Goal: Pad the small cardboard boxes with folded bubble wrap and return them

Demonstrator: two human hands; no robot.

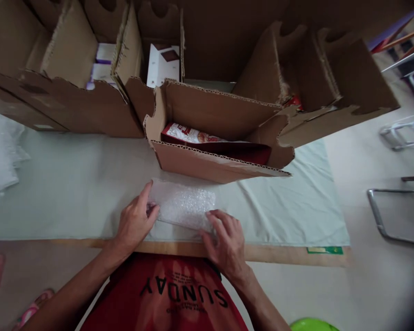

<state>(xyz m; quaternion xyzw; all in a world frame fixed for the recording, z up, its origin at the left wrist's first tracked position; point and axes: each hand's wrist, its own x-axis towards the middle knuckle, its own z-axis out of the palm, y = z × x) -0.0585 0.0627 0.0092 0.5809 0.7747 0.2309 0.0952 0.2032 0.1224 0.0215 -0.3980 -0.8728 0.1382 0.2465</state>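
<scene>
A clear bubble wrap pouch (184, 204) lies flat on the pale green cloth near the table's front edge. My left hand (135, 219) grips its left end, thumb and fingers closed on the edge. At the opposite end, my right hand (226, 234) has its fingers on top and the thumb at the near corner, pinching it. Whether anything is inside the pouch I cannot make out. Just beyond it stands an open cardboard box (207, 161) with a red and white printed packet (193, 134) lying inside.
Cardboard bins (86, 105) line the back of the table; some hold white boxes (163, 66). White plastic bags (2, 156) are piled at the left. Metal-framed stools (379, 216) stand on the floor to the right, and a green round object (312, 324) is below.
</scene>
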